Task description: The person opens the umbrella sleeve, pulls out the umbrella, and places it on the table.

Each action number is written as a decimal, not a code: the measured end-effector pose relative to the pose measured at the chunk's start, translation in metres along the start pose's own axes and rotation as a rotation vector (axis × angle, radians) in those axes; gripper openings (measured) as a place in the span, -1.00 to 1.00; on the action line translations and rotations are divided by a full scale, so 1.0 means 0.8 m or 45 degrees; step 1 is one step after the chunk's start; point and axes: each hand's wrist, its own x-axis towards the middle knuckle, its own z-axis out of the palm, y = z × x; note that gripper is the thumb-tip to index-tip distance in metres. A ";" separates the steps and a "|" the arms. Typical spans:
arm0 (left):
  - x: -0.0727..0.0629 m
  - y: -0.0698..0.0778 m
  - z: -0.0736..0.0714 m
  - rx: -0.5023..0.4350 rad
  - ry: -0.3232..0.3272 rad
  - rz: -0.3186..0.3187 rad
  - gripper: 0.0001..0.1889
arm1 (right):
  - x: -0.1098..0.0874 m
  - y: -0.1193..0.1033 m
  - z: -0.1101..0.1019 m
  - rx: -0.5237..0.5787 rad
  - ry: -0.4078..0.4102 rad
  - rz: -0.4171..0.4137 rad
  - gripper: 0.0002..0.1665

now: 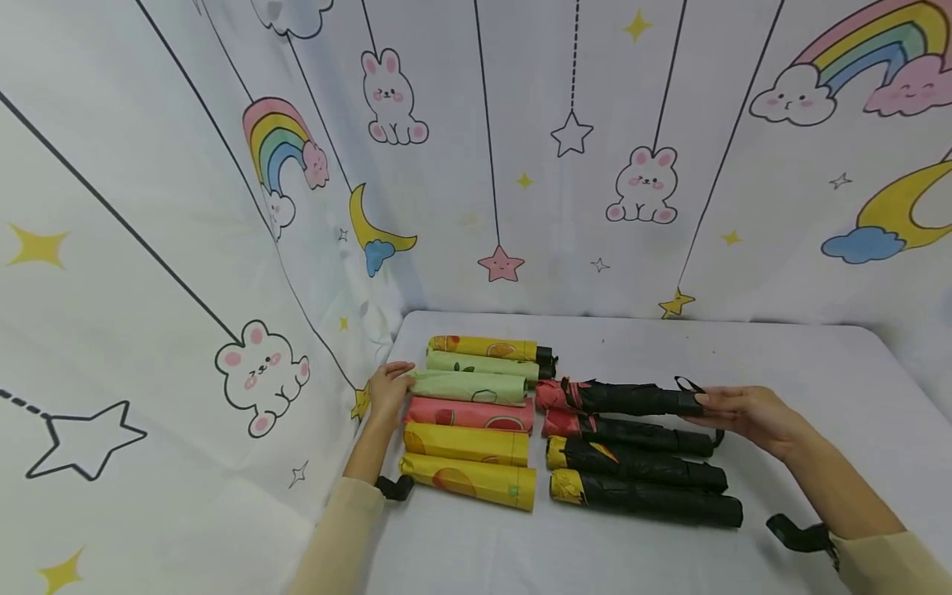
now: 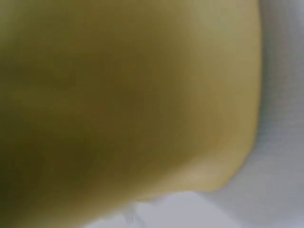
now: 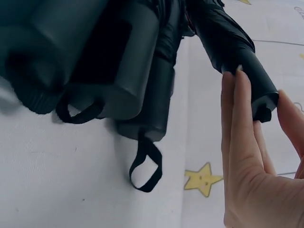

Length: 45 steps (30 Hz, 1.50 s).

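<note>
At the left, my left hand [image 1: 388, 388] pinches the outer end of a light green umbrella sleeve [image 1: 468, 387]. On the right, my right hand [image 1: 751, 415] holds a folded umbrella [image 1: 628, 398] by its black handle end, with fingers on one side and thumb on the other in the right wrist view. This umbrella is mostly black with a red tip, and the tip points at the green sleeve's right end. Below that sleeve lie a red watermelon-print sleeve [image 1: 468, 415] and two yellow sleeves [image 1: 464, 445]. A blurred yellow surface fills most of the left wrist view.
Behind the green sleeve lie a yellow orange-print umbrella [image 1: 483, 347] and a green one [image 1: 483, 364], both with black ends showing. Several black folded umbrellas [image 1: 647, 500] with red or yellow tips lie in the right-hand column. A printed curtain [image 1: 446, 207] surrounds the white table [image 1: 803, 364].
</note>
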 end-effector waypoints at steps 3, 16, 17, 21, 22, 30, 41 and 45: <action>0.000 0.001 0.002 0.001 -0.025 0.013 -0.59 | 0.003 0.003 -0.006 -0.075 0.036 0.006 -0.60; 0.003 0.003 0.008 0.027 -0.036 0.029 -0.62 | 0.021 -0.002 0.003 -0.462 0.185 0.076 -0.37; 0.003 0.003 0.009 0.032 -0.034 0.033 -0.63 | 0.023 -0.002 0.004 -0.495 0.185 0.083 -0.36; 0.006 0.006 0.011 0.066 -0.046 0.062 -0.64 | 0.025 -0.004 0.010 -0.653 0.203 0.139 -0.31; 0.006 0.007 0.012 0.074 -0.051 0.067 -0.63 | 0.025 -0.005 0.012 -0.708 0.207 0.150 -0.29; 0.006 0.023 0.015 0.073 -0.089 0.041 -0.64 | 0.027 -0.014 0.028 -1.085 0.276 0.138 -0.16; 0.011 0.034 0.007 0.178 -0.068 0.063 -0.68 | 0.051 -0.043 0.042 -1.280 0.331 0.034 -0.13; 0.014 0.036 0.006 0.166 -0.080 0.058 -0.66 | 0.071 -0.051 0.049 -1.230 0.344 0.004 -0.11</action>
